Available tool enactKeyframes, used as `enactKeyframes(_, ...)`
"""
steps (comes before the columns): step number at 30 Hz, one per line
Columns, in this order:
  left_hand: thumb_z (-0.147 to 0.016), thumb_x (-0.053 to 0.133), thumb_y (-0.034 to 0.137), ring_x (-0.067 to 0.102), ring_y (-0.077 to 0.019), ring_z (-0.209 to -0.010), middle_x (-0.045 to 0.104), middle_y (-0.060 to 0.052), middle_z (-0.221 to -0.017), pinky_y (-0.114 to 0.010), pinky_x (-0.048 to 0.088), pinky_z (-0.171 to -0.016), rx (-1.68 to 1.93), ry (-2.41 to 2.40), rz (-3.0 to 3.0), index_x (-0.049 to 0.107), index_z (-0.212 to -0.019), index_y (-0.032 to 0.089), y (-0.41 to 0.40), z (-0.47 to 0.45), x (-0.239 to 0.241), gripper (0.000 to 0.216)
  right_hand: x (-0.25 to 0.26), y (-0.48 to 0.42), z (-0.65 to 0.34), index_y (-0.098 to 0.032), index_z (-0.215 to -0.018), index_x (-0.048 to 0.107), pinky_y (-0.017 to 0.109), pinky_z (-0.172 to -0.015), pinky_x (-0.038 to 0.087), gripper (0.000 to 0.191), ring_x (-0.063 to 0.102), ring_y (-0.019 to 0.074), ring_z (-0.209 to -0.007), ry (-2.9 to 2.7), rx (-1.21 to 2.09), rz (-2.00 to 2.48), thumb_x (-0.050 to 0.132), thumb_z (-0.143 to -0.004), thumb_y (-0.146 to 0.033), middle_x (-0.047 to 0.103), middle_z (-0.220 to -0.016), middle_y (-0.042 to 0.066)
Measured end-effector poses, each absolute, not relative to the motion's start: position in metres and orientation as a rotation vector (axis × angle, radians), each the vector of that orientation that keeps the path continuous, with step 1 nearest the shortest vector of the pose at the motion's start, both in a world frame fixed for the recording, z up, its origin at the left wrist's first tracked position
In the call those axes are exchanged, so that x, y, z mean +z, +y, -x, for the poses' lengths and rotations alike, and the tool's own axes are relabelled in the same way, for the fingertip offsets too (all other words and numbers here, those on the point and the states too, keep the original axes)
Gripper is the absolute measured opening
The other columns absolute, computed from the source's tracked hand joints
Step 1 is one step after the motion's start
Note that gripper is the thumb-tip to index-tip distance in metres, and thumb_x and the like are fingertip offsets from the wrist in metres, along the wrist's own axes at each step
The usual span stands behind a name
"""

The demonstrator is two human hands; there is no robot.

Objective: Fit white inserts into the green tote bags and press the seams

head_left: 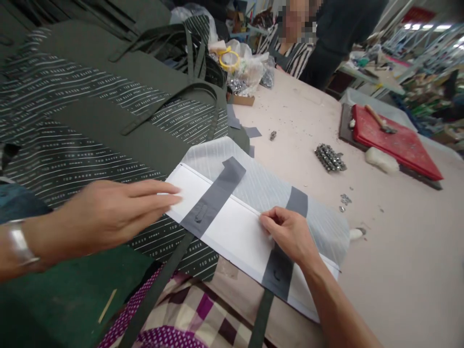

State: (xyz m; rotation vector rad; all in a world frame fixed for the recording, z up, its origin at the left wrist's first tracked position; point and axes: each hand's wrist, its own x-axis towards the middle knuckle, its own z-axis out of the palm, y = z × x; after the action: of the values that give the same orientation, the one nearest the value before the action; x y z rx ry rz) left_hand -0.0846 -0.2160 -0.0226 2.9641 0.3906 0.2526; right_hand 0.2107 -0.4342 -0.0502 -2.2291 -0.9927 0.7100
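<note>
A bag panel (235, 229) lies white backing side up at the table's front edge, its upper flap of pale translucent lining folded back. Two dark grey strips (214, 195) cross it, and dark straps (261, 319) hang from its near edge. My left hand (119, 208) reaches in with fingers stretched out, slightly blurred, the tips at the panel's left end. Over the right part of the white backing, my right hand (288, 229) has thumb and forefinger pinched together beside the second strip. What is between these fingertips, if anything, is hidden.
Striped dark bag pieces (145, 106) with straps are piled at left. Metal studs (329, 158) lie loose on the pinkish table (391, 251). A hammer (380, 119) rests on a red board (395, 140) at right. Across the table is another person (290, 53).
</note>
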Motion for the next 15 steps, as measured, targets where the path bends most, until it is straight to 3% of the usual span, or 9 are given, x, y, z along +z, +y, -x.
enactKeyframes(3, -0.095, 0.035, 0.015, 0.068, -0.015, -0.086, 0.054, -0.003, -0.141, -0.025, 0.052, -0.064, 0.207, -0.191, -3.074, 0.058, -0.127, 0.021, -0.245, 0.002, -0.026, 0.04, -0.052, -0.429, -0.208, -0.019, -0.069, 0.068, 0.026, -0.055, 0.041, 0.02, 0.057, 0.013, -0.055, -0.98, 0.741, 2.267, 0.057, -0.077, -0.033, 0.065, -0.059, -0.001)
enactKeyframes(7, -0.096, 0.041, 0.02, 0.068, -0.0144, -0.069, 0.057, -0.008, -0.137, -0.026, 0.048, -0.051, 0.081, -0.356, -3.093, 0.058, -0.126, 0.019, -0.264, -0.052, -0.056, 0.035, -0.055, -0.423, -0.21, -0.019, -0.069, 0.067, 0.025, -0.053, 0.042, 0.019, 0.057, 0.0128, -0.053, -0.949, 0.792, 2.302, 0.057, -0.076, -0.033, 0.065, -0.06, -0.001)
enactKeyframes(15, -0.096, 0.04, 0.018, 0.069, -0.015, -0.077, 0.055, -0.008, -0.138, -0.028, 0.05, -0.054, 0.176, -0.423, -2.99, 0.051, -0.131, 0.019, -0.257, -0.052, -0.076, 0.037, -0.058, -0.413, -0.223, -0.019, -0.064, 0.06, 0.024, -0.047, 0.042, 0.017, 0.056, 0.0125, -0.047, -0.839, 1.064, 2.294, 0.06, -0.073, -0.033, 0.062, -0.053, 0.0)
